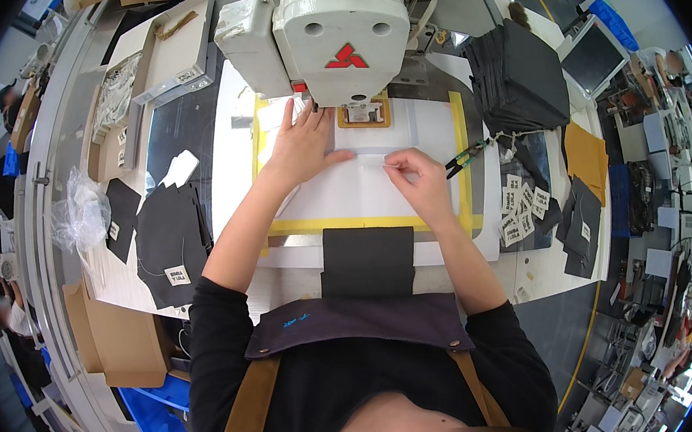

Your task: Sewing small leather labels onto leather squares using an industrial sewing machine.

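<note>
My left hand (pixel 303 147) lies flat with fingers spread on a white sheet (pixel 336 196), its fingertips close under the white sewing machine head (pixel 343 41). To its right, my right hand (pixel 420 182) has thumb and forefinger pinched together over the sheet. A thin pale strip (pixel 370 161) runs between the hands and reaches those fingertips; whether they grip it is too small to tell. Yellow tape (pixel 347 222) borders the sheet. An orange-yellow frame (pixel 365 115) sits beneath the machine head. Thread snips (pixel 467 158) lie just right of my right hand.
Dark fabric pieces lie at left (pixel 167 241), and a tall dark stack (pixel 517 74) stands at right. Small pale labels (pixel 520 209) are scattered near the right edge. Open boxes (pixel 171 45) occupy the back left. A dark panel (pixel 367 260) is at the table's front edge.
</note>
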A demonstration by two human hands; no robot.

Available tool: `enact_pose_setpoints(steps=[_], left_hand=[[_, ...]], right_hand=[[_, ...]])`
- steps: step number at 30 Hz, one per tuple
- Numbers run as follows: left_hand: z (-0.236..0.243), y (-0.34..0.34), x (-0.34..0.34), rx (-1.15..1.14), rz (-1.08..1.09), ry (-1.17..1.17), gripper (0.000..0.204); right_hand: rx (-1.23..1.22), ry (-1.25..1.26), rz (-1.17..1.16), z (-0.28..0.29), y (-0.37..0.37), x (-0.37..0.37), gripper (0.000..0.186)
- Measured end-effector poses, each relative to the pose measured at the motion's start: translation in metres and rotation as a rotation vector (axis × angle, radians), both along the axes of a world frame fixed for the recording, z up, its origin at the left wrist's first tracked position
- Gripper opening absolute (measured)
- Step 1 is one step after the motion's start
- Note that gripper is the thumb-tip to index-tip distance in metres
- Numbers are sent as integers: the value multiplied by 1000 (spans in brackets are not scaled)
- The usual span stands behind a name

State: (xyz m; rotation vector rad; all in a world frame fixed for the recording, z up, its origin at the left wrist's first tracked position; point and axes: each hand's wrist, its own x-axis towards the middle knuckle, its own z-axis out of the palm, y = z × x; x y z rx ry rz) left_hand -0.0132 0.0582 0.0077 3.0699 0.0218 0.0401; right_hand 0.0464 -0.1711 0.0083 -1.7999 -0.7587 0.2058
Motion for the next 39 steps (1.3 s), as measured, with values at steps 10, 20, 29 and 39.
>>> enact_pose_setpoints(steps=[10,20,29,39], left_hand=[[14,14,-19,237,114,-32,92],[4,19,-16,101,-8,-69,87],[-5,17,0,29,51,-107,83],[26,-5,-15,409,210,-146,83]], right_hand=[[11,-15,-18,-1,-1,1,8],[27,22,-38,-2,0,1,7],[3,16,-19,-2,-1,1,7],[19,-3,-17,-2,0,1,8]])
